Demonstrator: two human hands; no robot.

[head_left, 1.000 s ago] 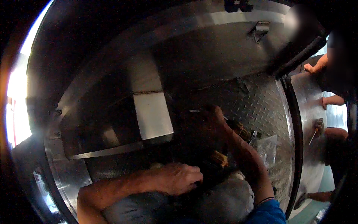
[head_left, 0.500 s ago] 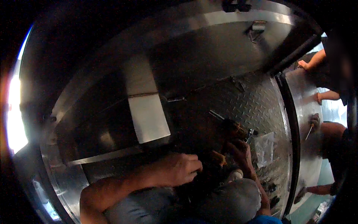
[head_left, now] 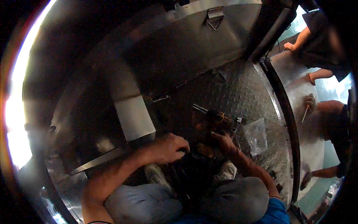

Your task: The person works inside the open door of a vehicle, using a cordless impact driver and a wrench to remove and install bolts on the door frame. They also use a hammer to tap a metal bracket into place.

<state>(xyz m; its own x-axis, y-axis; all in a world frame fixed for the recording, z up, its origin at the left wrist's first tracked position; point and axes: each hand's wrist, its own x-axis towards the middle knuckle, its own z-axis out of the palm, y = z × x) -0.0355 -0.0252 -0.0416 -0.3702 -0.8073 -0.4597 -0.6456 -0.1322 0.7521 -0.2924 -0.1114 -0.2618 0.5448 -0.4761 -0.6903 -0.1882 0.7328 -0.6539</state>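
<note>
Diamond-plate steel floor [head_left: 242, 93] lies under you. Your right hand [head_left: 223, 143] has drawn back toward your knees, its grip closed on a dark brass-tipped tool [head_left: 216, 119]; your left hand [head_left: 169, 148] curls beside it, contents hidden.

dark object [head_left: 209, 125] under both hands: too shadowed to identify | right hand [head_left: 223, 142] fingertips: hidden against it | left hand [head_left: 169, 149] grip: unclear | co-workers at 3 o'clock: cut by rim | clear bag [head_left: 257, 136] contents: indistinct
</note>
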